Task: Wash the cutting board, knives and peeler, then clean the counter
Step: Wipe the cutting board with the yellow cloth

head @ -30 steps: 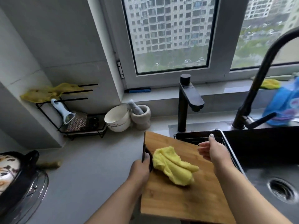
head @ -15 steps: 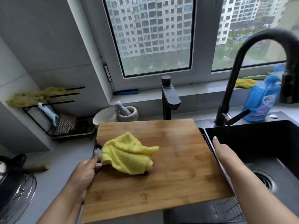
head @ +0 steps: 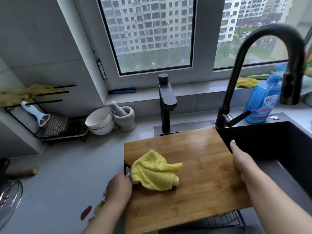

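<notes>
Head view: the wooden cutting board [head: 194, 169] is held flat at the counter's [head: 64, 174] right edge, its right side over the dark sink [head: 273, 146]. The left hand [head: 119, 186] grips the board's left edge at the black handle, thumb on top, pinching a corner of the crumpled yellow cloth [head: 155, 171] that lies on the board's left half. The right hand [head: 243, 159] presses its straight fingers along the board's right edge, fingertips pointing to the back. The peeler [head: 36, 114], blue and white, leans in the black wire rack [head: 50, 134] at the counter's back left corner. Red and yellow scraps [head: 87, 211] lie at the counter's near edge, beside the left forearm. A blue soap bottle [head: 263, 102] stands behind the sink, by the tall black faucet [head: 236, 73].
</notes>
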`<state>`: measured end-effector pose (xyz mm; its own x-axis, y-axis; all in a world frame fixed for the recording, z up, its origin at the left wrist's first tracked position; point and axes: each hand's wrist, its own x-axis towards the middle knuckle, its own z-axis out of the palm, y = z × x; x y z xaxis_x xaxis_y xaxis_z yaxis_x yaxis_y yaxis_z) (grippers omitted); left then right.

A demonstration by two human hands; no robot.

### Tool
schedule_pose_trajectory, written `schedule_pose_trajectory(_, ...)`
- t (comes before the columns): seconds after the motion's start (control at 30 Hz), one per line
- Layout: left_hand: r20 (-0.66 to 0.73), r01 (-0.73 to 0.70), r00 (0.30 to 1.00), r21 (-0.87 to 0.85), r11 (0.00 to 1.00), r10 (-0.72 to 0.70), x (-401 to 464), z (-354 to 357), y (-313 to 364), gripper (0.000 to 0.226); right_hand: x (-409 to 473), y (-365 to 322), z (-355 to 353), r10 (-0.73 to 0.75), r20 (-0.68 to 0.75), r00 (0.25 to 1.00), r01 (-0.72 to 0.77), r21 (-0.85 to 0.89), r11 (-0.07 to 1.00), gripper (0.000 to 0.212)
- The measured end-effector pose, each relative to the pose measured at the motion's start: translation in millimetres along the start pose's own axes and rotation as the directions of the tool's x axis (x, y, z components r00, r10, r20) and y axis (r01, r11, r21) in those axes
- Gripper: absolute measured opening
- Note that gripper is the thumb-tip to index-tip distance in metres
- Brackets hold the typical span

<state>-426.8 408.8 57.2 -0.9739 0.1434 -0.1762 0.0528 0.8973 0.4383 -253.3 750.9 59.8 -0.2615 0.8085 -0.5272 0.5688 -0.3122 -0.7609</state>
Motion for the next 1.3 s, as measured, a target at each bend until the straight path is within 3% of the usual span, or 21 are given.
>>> schedule_pose_trajectory(0.17,0.013,-0.032,0.999,0.328,0.944,0.029,-2,5,20,0.030,-11,-5,4,0.044,0.001,0.999,-0.044,-0.023,0.999,0.091)
schedule_pose_trajectory(0.27,0.040,-0.048,0.999,0.454,0.890,0.034,-4,8,23,0.023,1,3,7,0.044,-0.005,0.999,-0.044,-0.042,0.998,0.089)
schedule_pose_trajectory(0.4,0.026,-0.105,0.994,0.452,0.886,0.104,-2,14,15,0.020,0,6,11,0.007,-0.033,0.999,-0.012,-0.150,0.989,0.087)
schedule_pose_trajectory(0.5,-0.001,-0.139,0.988,0.398,0.907,0.152,1,17,8,0.020,-11,-1,16,-0.146,-0.128,0.981,0.071,-0.466,0.882,0.076)
schedule_pose_trajectory(0.53,-0.006,-0.148,0.987,0.378,0.914,0.163,2,17,7,0.022,-18,-5,21,-0.265,-0.147,0.953,0.135,-0.576,0.806,0.068)
schedule_pose_trajectory(0.6,-0.020,-0.139,0.988,0.312,0.940,0.153,0,19,3,0.029,-40,-13,42,-0.495,-0.089,0.864,0.332,-0.639,0.694,0.056)
schedule_pose_trajectory(0.7,-0.103,-0.142,0.980,0.220,0.965,0.168,-10,25,-5,0.025,-94,-19,91,-0.734,0.257,0.629,0.729,-0.523,0.442,0.063)
schedule_pose_trajectory(0.77,-0.205,-0.187,0.955,0.138,0.973,0.212,-22,31,-9,0.023,-129,-18,120,-0.714,0.535,0.451,0.873,-0.431,0.229,0.059)
schedule_pose_trajectory(0.83,-0.258,-0.233,0.939,0.014,0.972,0.228,-35,37,-9,0.028,-148,-12,145,-0.653,0.687,0.318,0.928,-0.368,0.065,0.052)
schedule_pose_trajectory(0.9,-0.248,-0.235,0.948,-0.125,0.964,0.199,-46,41,-7,0.030,-151,-9,163,-0.611,0.739,0.284,0.927,-0.374,-0.021,0.057)
schedule_pose_trajectory(1.0,-0.211,-0.198,0.968,-0.313,0.929,0.136,-53,46,-8,0.036,-138,-6,177,-0.507,0.770,0.387,0.886,-0.463,-0.028,0.066)
schedule_pose_trajectory(1.1,-0.217,-0.238,0.964,-0.428,0.872,0.156,-55,47,-11,0.048,-123,-3,177,-0.499,0.784,0.369,0.891,-0.452,-0.051,0.057)
schedule_pose_trajectory(1.17,-0.209,-0.261,0.961,-0.458,0.849,0.183,-56,47,-11,0.056,-119,-2,175,-0.538,0.761,0.363,0.901,-0.434,-0.006,0.043)
schedule_pose_trajectory(1.23,-0.213,-0.285,0.955,-0.460,0.841,0.207,-55,48,-12,0.068,-119,-4,173,-0.582,0.710,0.396,0.904,-0.413,0.110,0.036)
schedule_pose_trajectory(1.27,-0.215,-0.289,0.954,-0.462,0.839,0.211,-55,49,-13,0.071,-120,-6,170,-0.587,0.677,0.445,0.893,-0.385,0.234,0.034)
schedule_pose_trajectory(1.3,-0.209,-0.289,0.954,-0.468,0.835,0.213,-55,50,-14,0.072,-121,-10,165,-0.572,0.627,0.528,0.845,-0.320,0.429,0.031)
